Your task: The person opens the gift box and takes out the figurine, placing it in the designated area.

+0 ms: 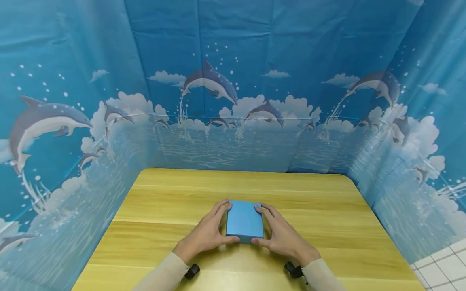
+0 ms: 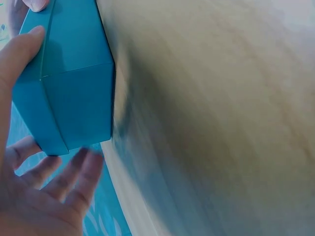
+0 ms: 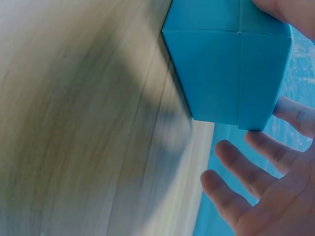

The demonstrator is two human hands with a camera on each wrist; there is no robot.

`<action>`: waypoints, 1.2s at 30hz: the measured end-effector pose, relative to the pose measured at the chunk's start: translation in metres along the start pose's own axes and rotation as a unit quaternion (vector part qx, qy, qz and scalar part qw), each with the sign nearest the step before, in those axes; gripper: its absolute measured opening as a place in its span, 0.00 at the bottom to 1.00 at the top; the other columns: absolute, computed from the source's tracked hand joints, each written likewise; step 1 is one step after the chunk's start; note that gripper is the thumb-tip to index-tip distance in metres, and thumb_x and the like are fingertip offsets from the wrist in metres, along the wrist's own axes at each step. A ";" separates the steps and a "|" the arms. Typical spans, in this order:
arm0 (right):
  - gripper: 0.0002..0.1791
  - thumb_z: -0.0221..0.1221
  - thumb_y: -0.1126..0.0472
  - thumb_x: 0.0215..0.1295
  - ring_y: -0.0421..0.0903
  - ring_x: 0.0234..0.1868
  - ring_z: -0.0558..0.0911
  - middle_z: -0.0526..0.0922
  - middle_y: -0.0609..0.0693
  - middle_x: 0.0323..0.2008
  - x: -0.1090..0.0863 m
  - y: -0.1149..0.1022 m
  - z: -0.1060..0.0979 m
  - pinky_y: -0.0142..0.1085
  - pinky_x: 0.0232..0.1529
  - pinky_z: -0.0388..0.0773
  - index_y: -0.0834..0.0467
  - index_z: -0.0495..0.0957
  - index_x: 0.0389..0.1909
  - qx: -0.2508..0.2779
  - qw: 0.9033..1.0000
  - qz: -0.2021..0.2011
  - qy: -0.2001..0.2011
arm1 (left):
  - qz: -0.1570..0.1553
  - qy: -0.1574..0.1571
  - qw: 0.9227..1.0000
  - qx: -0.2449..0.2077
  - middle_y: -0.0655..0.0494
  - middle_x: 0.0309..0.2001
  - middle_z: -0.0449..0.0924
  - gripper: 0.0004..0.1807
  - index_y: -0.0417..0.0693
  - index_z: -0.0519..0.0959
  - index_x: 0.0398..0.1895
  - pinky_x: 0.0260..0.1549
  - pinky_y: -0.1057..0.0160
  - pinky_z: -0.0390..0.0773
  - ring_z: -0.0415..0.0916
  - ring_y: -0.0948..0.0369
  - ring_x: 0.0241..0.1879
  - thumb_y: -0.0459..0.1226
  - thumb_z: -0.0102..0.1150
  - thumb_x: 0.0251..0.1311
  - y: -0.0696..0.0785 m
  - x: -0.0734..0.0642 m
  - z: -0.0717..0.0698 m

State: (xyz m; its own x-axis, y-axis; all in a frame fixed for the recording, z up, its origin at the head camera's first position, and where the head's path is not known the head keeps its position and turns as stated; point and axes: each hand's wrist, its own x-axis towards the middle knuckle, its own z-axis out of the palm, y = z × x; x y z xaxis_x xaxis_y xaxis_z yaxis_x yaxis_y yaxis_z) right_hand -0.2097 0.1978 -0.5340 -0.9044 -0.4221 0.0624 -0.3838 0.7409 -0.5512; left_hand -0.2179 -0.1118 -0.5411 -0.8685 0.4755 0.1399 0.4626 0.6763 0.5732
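A blue square box [image 1: 244,219] sits on the wooden table with its plain top facing up. Along its side runs a seam, the edge of a lid [image 2: 30,83], close to the top. My left hand [image 1: 207,232] grips the box from the left, thumb on the near face and fingertips at the far edge. From the other side my right hand [image 1: 283,234] holds it the same way, thumb near the front corner. In both wrist views the lower fingers spread beside the far side, and the palms stand off the box's sides.
The yellow wood-grain table [image 1: 164,202] has rounded far corners. A blue curtain [image 1: 233,145] printed with dolphins and clouds hangs behind it and along both sides. White floor tiles [image 1: 445,268] show at the lower right. Each wrist carries a small black device [image 1: 191,271].
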 end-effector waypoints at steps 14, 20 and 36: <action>0.63 0.78 0.28 0.69 0.66 0.82 0.79 0.61 0.60 0.92 -0.007 -0.001 -0.004 0.67 0.73 0.86 0.50 0.60 0.95 0.015 1.000 -0.006 -0.011 | 0.003 -0.024 0.998 -0.055 0.47 0.95 0.53 0.62 0.51 0.60 0.94 0.46 0.67 0.89 0.82 0.72 0.38 0.64 0.83 0.67 0.002 -0.003 0.002; 0.63 0.79 0.28 0.69 0.63 0.79 0.82 0.62 0.59 0.91 -0.011 0.000 -0.004 0.65 0.71 0.87 0.49 0.60 0.95 0.009 1.000 -0.008 -0.012 | -0.003 -0.029 0.996 -0.088 0.48 0.94 0.53 0.62 0.51 0.60 0.93 0.41 0.72 0.88 0.81 0.75 0.35 0.61 0.86 0.65 0.004 -0.007 0.003; 0.65 0.76 0.23 0.67 0.57 0.72 0.86 0.61 0.62 0.89 -0.018 -0.001 -0.010 0.61 0.65 0.89 0.52 0.61 0.94 0.004 0.999 -0.014 -0.031 | -0.014 -0.030 0.993 -0.110 0.49 0.94 0.54 0.62 0.52 0.62 0.92 0.43 0.73 0.89 0.82 0.75 0.38 0.61 0.88 0.62 0.008 -0.012 0.008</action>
State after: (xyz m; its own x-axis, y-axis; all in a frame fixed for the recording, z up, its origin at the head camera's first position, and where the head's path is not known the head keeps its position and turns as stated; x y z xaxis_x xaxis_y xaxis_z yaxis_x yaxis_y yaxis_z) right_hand -0.1952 0.2096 -0.5257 -0.8794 -0.4753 0.0259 -0.4076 0.7238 -0.5568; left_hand -0.2020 -0.1074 -0.5446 -0.8648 0.4962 0.0771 0.3836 0.5537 0.7391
